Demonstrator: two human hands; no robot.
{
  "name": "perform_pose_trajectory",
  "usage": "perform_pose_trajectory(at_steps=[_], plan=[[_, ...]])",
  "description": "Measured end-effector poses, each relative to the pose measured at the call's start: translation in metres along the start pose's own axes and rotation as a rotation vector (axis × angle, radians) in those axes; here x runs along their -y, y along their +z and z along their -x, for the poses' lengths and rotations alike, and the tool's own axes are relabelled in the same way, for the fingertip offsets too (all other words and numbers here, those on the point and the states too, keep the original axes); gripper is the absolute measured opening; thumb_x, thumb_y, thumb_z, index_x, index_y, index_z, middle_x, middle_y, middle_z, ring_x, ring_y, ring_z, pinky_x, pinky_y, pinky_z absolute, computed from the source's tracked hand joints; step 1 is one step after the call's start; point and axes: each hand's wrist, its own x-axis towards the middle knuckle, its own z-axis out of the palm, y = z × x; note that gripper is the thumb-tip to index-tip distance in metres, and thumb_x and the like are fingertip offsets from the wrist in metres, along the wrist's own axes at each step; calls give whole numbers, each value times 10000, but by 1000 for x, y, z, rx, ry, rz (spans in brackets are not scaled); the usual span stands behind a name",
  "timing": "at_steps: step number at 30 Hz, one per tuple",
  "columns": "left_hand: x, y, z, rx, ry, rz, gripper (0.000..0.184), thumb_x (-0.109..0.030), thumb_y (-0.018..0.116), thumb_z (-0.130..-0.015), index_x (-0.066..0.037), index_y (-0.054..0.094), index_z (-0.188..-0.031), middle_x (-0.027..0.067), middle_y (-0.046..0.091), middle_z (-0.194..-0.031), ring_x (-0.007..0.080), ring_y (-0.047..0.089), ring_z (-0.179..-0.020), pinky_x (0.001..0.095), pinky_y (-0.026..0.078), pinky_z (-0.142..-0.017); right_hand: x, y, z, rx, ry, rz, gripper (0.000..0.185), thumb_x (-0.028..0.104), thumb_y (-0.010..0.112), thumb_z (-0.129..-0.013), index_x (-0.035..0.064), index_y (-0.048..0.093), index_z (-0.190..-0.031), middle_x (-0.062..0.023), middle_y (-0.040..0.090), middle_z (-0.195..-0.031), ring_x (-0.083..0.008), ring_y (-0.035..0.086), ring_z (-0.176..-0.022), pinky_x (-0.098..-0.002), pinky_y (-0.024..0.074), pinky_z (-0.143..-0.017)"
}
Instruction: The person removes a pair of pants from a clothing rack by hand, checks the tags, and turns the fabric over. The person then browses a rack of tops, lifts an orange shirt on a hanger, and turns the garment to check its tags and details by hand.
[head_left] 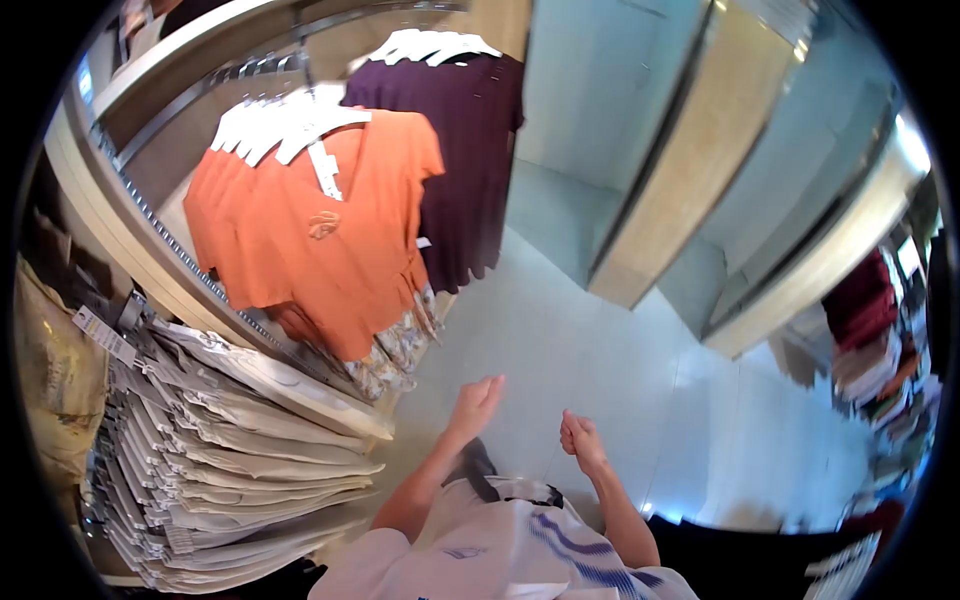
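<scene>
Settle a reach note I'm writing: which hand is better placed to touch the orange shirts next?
Probably the left hand: it appears nearer the orange shirts, which hang on that side. The right hand is farther across, with its fingers curled in.

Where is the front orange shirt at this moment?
In the head view, the front orange shirt hangs left of centre, beside the dark purple shirts, with pale garments lower left.
</scene>
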Motion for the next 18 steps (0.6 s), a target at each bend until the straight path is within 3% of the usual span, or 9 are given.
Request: perform_pose_trajectory(at_steps=[3,6,7,10,12,14,15,16,18], plan=[[26,-47,-41,-164,1,-179,356,-246,541,-955,12,458,-724,174,438,-563,220,346,-499,364,362,-478,20,16,-79,41,-107,207,404,354,507,-968,139,435,-633,77,291,-510,-43,228,-428,-237,159,-402],[38,-88,-56,-330,25,-172,313,-218,584,-930,0,465,-739,144,482,-557,223,417,-479,357,373,-476,67,52,-126,212,-52,213,385,356,512,-964,126,478,-657,79,314,-510,-39,252,-433,-230,167,-407],[41,-103,-55,-361,-26,-241,269,-192,635,-895,-12,488,-760,115,514,-560,210,484,-480,338,390,-481,80,65,-142,238,-54,209,385,356,512,-964,126,478,-657,79,314,-510,-39,252,-433,-230,167,-407],[68,-134,-46,-516,-167,-197,245,-185,660,-877,-19,508,-780,86,525,-551,178,503,-488,321,415,-493,104,97,-186,357,-91,320,370,343,515,-965,118,497,-671,81,323,-513,-31,276,-439,-219,180,-410],[87,-155,-41,-586,-157,-169,222,-170,678,-861,-17,522,-826,73,546,-590,153,530,-532,306,443,-522,117,118,-215,415,-109,353,294,285,537,-959,97,533,-734,66,378,-556,-26,318,-450,-208,214,-414],[100,-173,-37,-753,-235,-286,241,-190,686,-859,-15,520,-864,62,567,-656,144,563,-598,298,469,-579,130,136,-244,493,-136,326,224,241,566,-946,80,548,-792,52,426,-608,-30,362,-468,-206,261,-416],[97,-183,-35,-766,-312,-233,299,-209,710,-843,-4,523,-952,87,591,-821,161,592,-747,294,479,-675,139,147,-260,553,-176,295,161,198,596,-934,64,563,-850,38,474,-661,-35,406,-485,-204,308,-417],[104,-194,-38,-786,-314,-251,299,-209,710,-843,-4,523,-952,87,591,-821,161,592,-747,294,479,-675,153,161,-270,580,-175,288,161,198,596,-934,64,563,-850,38,474,-661,-35,406,-485,-204,308,-417],[119,-210,-46,-988,-205,-304,394,-210,732,-824,13,505,-1057,111,582,-950,202,585,-864,317,472,-778,184,183,-289,627,-410,263,124,82,616,-903,43,549,-999,22,509,-777,-49,499,-616,-200,422,-531]])
